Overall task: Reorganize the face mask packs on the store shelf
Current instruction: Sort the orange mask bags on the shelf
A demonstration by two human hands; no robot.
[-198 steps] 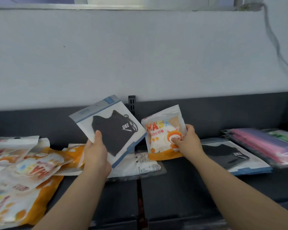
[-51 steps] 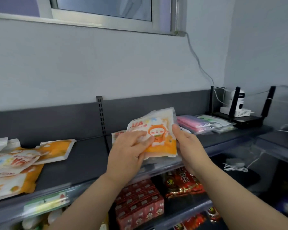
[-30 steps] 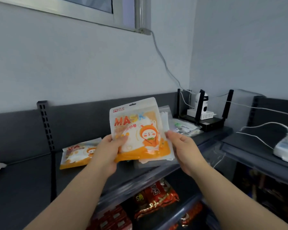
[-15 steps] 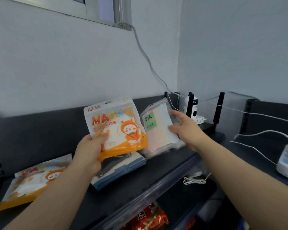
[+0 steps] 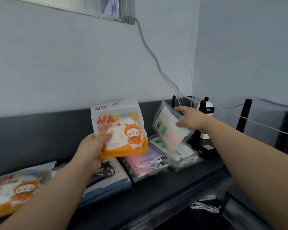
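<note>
My left hand (image 5: 91, 146) grips an orange-and-white MASK pack (image 5: 120, 128) by its lower left corner and holds it upright above the dark shelf (image 5: 165, 185). My right hand (image 5: 189, 120) holds a clear pack of pale masks with a green label (image 5: 170, 128), tilted on edge over the right end of the shelf. Flat below lie a pink-purple mask pack (image 5: 145, 161), clear packs (image 5: 184, 155), and a black-mask pack with a blue edge (image 5: 110, 176). Another orange pack (image 5: 18, 186) lies at the far left.
A black router with upright antennas (image 5: 246, 113) and a small white camera (image 5: 208, 110) stand at the shelf's right end, with white cables (image 5: 156, 63) running up the wall. A coiled white cord (image 5: 204, 208) lies on the lower shelf.
My view has swung right along the shelf. My right hand let go of the orange pack, took a clear pale-mask pack, and now lifts it on edge further right.
</note>
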